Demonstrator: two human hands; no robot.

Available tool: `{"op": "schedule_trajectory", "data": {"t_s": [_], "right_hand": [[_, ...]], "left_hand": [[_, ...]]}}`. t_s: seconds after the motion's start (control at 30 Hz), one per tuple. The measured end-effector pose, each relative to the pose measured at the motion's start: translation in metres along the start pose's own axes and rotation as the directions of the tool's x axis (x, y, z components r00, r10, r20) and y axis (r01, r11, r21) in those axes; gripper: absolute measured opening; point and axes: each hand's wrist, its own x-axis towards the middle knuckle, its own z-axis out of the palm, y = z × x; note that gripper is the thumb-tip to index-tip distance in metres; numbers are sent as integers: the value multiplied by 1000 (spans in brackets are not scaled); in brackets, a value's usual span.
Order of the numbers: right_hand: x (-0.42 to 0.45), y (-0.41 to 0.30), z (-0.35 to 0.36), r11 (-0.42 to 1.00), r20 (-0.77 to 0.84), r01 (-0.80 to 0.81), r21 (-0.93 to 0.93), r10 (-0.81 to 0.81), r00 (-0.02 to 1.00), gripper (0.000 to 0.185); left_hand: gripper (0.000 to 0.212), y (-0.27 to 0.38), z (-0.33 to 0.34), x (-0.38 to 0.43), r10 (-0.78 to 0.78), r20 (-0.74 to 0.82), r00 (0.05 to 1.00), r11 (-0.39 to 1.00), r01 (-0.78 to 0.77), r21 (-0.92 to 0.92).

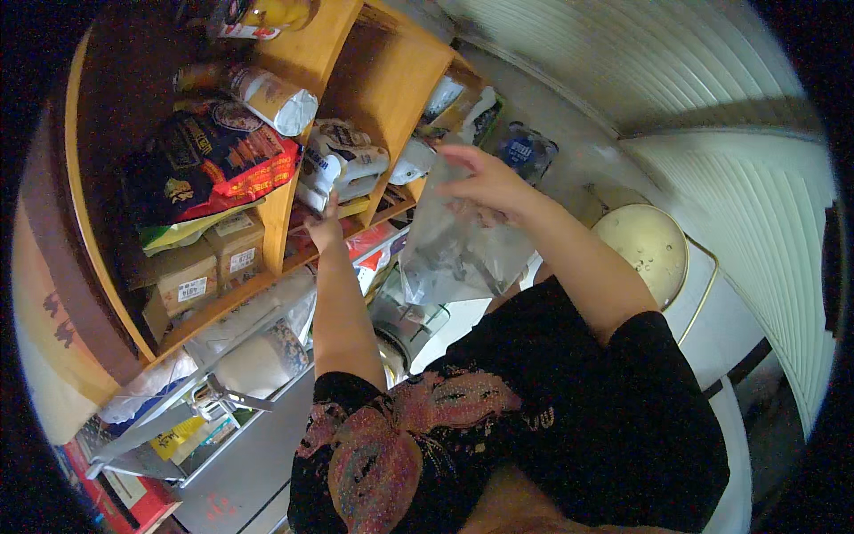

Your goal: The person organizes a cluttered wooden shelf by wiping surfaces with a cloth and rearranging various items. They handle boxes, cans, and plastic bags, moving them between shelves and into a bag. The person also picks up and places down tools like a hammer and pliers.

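My left hand point(325, 228) reaches to the wooden shelf's edge. Its thumb touches the lower front of a white plastic-wrapped pack point(343, 160) bearing writing; the other fingers are partly hidden, so a grip is not clear. From my right hand point(490, 183) hangs a clear plastic bag point(460, 260), its film gathered about the fingers. Something inside the bag is blurred. Left of the white pack lies a black and red food bag point(220, 167), below a cylindrical wrapped package point(277, 100).
Cardboard boxes point(190, 280) fill the lower left compartment. Below the shelf, a metal-framed rack point(150, 427) juts out with packets in it. A glass container point(407, 314) stands under the bag. To the right are a round-seated stool point(644, 250) and a pale ribbed panel point(734, 193).
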Motion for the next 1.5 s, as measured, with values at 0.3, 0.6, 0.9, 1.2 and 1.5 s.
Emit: {"op": "schedule_trajectory", "data": {"t_s": [0.3, 0.6, 0.9, 1.2, 1.5], "right_hand": [[127, -2, 97, 917, 227, -223, -330, 306, 925, 111], [137, 43, 166, 859, 106, -179, -479, 259, 960, 104], [41, 10, 130, 853, 141, 129, -505, -66, 988, 103], [-73, -142, 141, 625, 316, 214, -751, 55, 947, 115], [-99, -224, 203, 598, 544, 696, -398, -457, 704, 87]], "left_hand": [[87, -7, 2, -15, -46, 94, 994, 919, 79, -386], [49, -49, -17, -7, -209, -84, 974, 780, 115, -615], [40, -8, -70, -122, 118, -237, 964, 900, -205, -385], [32, 82, -132, -227, 69, 28, 997, 867, -46, -495], [108, 121, -247, -313, 702, -78, 708, 651, -682, -333]]}}
